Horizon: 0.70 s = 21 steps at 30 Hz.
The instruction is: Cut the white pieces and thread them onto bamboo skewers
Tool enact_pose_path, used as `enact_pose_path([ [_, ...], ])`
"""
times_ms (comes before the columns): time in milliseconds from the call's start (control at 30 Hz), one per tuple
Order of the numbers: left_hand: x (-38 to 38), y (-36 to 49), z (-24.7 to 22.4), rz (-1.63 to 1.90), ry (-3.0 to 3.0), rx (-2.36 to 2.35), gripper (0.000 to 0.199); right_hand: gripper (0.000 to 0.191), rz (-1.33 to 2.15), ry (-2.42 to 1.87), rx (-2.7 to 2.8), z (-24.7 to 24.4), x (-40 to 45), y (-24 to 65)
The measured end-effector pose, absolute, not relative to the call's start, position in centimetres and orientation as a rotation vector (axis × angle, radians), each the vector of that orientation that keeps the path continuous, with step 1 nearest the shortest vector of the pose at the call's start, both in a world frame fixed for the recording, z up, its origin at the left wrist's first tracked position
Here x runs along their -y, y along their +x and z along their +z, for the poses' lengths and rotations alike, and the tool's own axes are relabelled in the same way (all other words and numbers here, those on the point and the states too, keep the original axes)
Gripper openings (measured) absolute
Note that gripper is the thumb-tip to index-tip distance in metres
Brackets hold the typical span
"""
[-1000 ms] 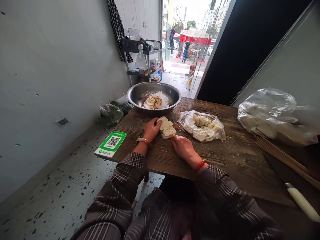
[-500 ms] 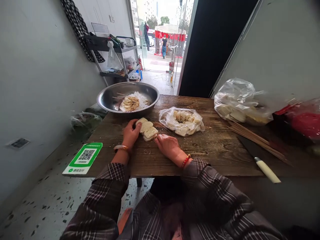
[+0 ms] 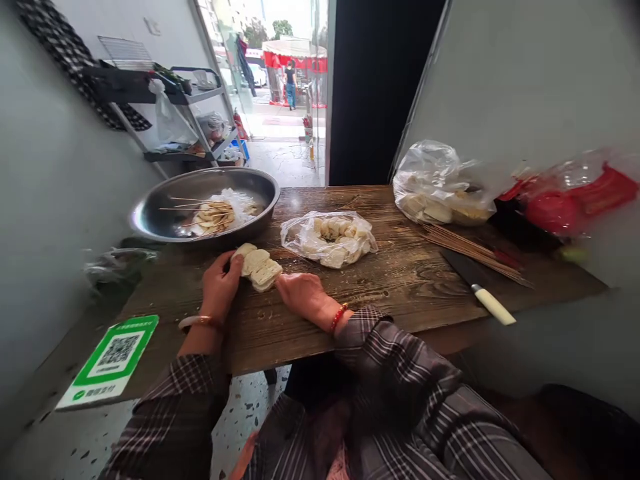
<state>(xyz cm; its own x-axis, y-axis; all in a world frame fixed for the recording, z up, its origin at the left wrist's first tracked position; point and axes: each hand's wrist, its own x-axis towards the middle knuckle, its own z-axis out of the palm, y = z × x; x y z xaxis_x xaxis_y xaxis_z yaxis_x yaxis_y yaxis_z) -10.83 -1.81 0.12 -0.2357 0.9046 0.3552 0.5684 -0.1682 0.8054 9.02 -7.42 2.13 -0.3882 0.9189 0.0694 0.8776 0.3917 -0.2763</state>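
My left hand (image 3: 223, 283) is closed on the far end of a short row of pale, spongy slices (image 3: 259, 265), thumb against the end slice. At the near end my right hand (image 3: 305, 293) is closed, its fingertips pinching what looks like the end of a skewer, mostly hidden by the fingers. The row is held low over the wooden table. Just beyond it lies an opened clear plastic bag (image 3: 327, 241) of similar pale pieces. A steel basin (image 3: 145, 213) behind my left hand contains skewered slices (image 3: 213, 217) on plastic.
To the right are a bundle of wooden skewers (image 3: 475, 253), a knife (image 3: 493, 305) with a pale handle, a filled clear bag (image 3: 430, 187) and a red bag (image 3: 555, 207). A green QR-code card (image 3: 110, 360) lies left. A shelf cart (image 3: 190, 100) stands near the glass door.
The view has turned right, so everything appears shifted left. Both hands keep their hold on the row of slices, with little change between them.
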Motion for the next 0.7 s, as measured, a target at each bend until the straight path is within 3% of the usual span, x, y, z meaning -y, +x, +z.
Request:
enact_pose_path([
  [367, 2.4, -10.6, 2.1, 1.275, 1.657, -1.848, 0.030, 0.053, 0.318, -1.471, 2.435, 4.6, 7.2, 12.3],
  [467, 2.3, -10.7, 2.7, 1.323, 1.578, -1.962, 0.033, 0.047, 0.258, -1.484, 2.338, 6.4, 7.8, 16.6],
  [700, 4.0, -9.9, 4.3, 1.528, 1.349, -1.851, 0.022, 0.034, 0.058, -2.034, 2.075, 9.5, 8.5, 32.5],
])
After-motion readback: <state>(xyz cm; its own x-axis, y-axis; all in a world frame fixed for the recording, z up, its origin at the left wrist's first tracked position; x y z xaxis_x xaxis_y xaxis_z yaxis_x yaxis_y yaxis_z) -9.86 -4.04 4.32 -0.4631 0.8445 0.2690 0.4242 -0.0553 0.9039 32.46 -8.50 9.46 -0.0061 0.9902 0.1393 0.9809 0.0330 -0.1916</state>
